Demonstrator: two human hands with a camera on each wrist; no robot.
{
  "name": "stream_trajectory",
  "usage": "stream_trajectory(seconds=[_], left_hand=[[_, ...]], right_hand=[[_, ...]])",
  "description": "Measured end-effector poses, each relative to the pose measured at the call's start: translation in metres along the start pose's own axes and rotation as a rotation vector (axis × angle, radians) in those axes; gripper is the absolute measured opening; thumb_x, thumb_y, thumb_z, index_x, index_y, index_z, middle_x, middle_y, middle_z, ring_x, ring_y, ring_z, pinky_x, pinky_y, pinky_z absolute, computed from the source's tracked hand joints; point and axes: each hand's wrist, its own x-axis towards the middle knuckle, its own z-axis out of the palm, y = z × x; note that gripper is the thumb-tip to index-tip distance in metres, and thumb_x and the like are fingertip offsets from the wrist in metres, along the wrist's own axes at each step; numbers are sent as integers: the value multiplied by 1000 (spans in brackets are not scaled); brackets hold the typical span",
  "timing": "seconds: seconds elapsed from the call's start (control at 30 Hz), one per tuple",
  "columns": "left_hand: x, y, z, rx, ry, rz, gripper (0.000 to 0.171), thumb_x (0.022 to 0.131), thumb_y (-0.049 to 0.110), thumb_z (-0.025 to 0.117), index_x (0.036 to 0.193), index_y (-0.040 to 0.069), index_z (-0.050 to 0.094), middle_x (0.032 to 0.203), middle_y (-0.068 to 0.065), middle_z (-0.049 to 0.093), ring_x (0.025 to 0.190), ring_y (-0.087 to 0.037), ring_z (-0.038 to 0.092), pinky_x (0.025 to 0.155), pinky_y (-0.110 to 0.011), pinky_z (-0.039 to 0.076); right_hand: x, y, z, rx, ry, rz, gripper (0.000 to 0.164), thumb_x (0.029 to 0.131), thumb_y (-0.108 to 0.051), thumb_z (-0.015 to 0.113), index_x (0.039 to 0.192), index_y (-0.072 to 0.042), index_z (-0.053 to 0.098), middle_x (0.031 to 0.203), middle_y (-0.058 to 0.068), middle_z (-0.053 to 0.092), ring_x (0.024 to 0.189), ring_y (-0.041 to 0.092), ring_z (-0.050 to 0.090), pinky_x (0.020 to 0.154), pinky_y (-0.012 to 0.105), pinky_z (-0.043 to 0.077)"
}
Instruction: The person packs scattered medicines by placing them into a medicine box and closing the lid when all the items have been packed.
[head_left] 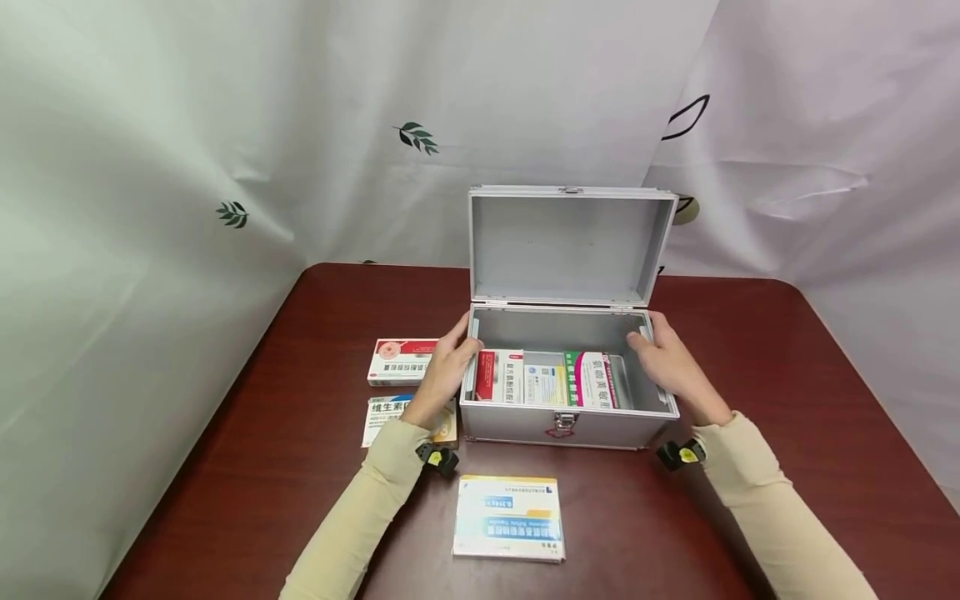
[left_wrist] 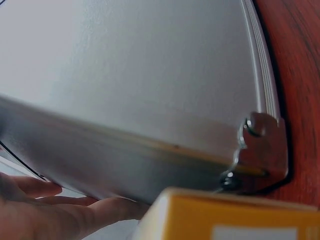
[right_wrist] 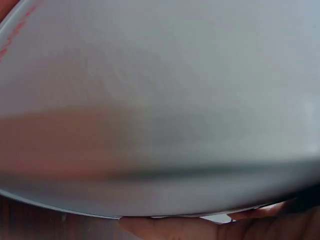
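A silver metal case (head_left: 510, 427) stands on the table with its lid (head_left: 562, 250) raised. My left hand (head_left: 446, 371) grips its left side, thumb over the rim, and my right hand (head_left: 670, 362) holds the right side likewise. Inside lie a red-and-white medicine box (head_left: 498, 379), a white-and-yellow one (head_left: 542, 385) and a green, white and magenta one (head_left: 592, 379). In the left wrist view, fingers (left_wrist: 110, 210) lie along the case wall (left_wrist: 150, 65). Fingers (right_wrist: 165, 227) also show beneath the silver wall (right_wrist: 175, 90) in the right wrist view.
Left of the case lie a red-and-white medicine box (head_left: 397, 367) and a blue, white and yellow one (head_left: 384, 421), partly hidden by my left arm. A white, blue and yellow box (head_left: 507, 518) lies in front, on the dark red table (head_left: 300, 467). Pale curtains (head_left: 360, 100) hang around.
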Motion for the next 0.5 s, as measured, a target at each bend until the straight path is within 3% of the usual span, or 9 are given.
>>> stream_trajectory(seconds=[0.1,0.3,0.5], left_hand=[[1,3,-2,22,-5,-7,50,83,18,47,130,16,31,124,-5,40,107,-16,40,89,-28,29],[-4,6,-7,122,26,-48,46,84,30,48,125,14,39,117,-4,46,101,-12,44,85,-30,34],[-24,11,-14,272,-24,-56,51,83,47,40,125,18,39,120,0,43,109,-11,36,89,-32,29]], right_hand=[[0,0,1,-4,53,-18,40,86,-13,39,122,1,29,112,24,40,98,30,37,80,44,30],[1,-1,4,11,75,-1,40,84,-9,40,122,1,30,111,25,42,94,29,40,78,42,33],[1,-1,4,32,82,28,42,84,-9,40,123,0,29,113,23,40,98,29,38,81,43,31]])
